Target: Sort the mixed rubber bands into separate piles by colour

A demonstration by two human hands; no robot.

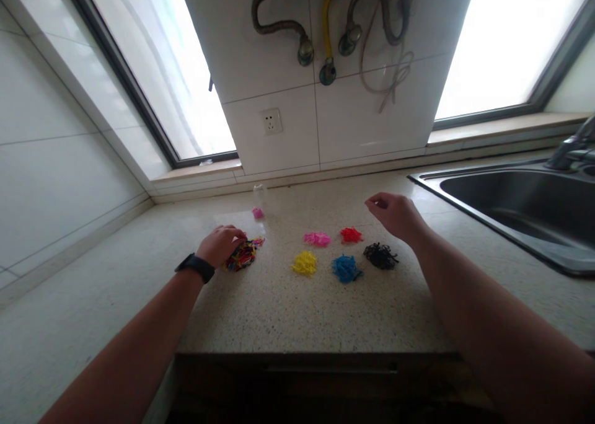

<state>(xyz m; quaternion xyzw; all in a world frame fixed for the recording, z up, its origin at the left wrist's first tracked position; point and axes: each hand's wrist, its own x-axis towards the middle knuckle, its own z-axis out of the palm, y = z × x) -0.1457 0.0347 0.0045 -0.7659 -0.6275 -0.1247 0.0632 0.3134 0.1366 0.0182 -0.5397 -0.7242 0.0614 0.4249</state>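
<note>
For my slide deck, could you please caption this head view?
Left hand rests on a mixed pile of coloured bands; right hand hovers over sorted piles on a speckled countertop.

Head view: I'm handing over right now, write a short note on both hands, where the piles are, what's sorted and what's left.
Left hand: resting on the mixed pile of coloured bands; whether it pinches any is hidden.
Right hand: raised above the counter, fingers curled, nothing visible in its grip.
Sorted so far, five separate piles: pink pile, red pile, yellow pile, blue pile, black pile.
A small clear bottle with pink bands stands behind the mixed pile.
Left: the mixed pile still holds many colours.
</note>
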